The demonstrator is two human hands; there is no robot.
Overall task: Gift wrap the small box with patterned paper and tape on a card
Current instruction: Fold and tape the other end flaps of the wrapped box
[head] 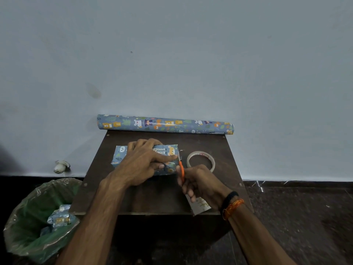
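Observation:
The small box, covered in blue animal-patterned paper, lies in the middle of the dark wooden table. My left hand lies across its top, fingers stretched toward the box's right end and pressing the paper down. My right hand grips orange-handled scissors, whose blades point up at the box's right edge. A roll of clear tape lies flat just right of the box. A white card with writing lies partly under my right wrist at the table's front edge.
The roll of patterned paper lies along the table's back edge against the wall. A bin lined with a green bag stands on the floor at the left with paper scraps inside. Dark floor surrounds the table.

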